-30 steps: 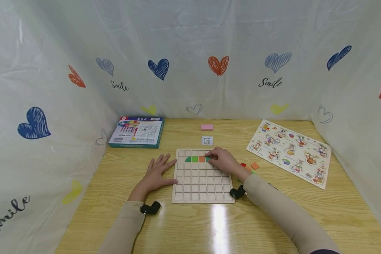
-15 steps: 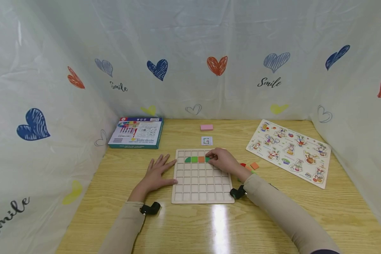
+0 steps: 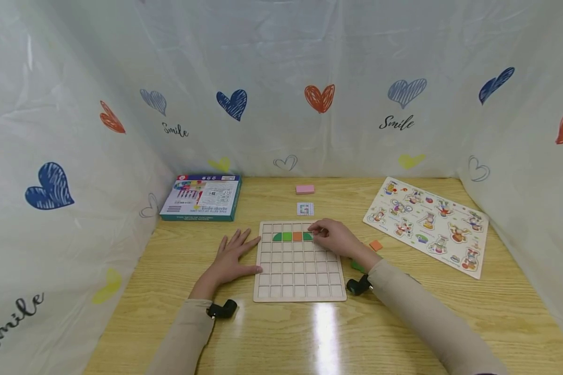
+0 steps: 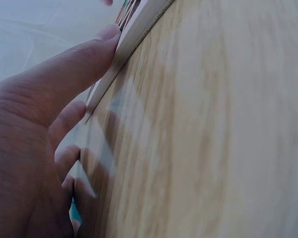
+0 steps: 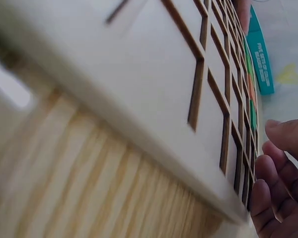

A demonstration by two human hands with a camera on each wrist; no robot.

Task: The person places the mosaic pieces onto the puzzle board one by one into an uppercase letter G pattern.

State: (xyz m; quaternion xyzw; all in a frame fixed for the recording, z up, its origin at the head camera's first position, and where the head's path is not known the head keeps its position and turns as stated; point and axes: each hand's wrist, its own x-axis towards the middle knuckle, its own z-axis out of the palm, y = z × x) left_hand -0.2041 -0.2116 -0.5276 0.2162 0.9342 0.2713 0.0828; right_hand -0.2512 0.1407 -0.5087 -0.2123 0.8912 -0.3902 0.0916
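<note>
Pale grid board (image 3: pixel 300 271) carries green, green, orange and seemingly green tiles (image 3: pixel 293 236); white heart-printed curtain (image 3: pixel 281 78).

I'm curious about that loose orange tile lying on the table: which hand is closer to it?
Right. The right hand is over the grid board, just left of the orange tile; the left hand lies beyond the board's far side.

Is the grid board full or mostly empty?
Mostly empty: the grid board shows only four coloured pieces in its second row; the remaining visible cells are bare.

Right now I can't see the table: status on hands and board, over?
Left hand flat, bracing grid board. Right hand at green piece ending the four-piece row. Nothing blocking.
</note>
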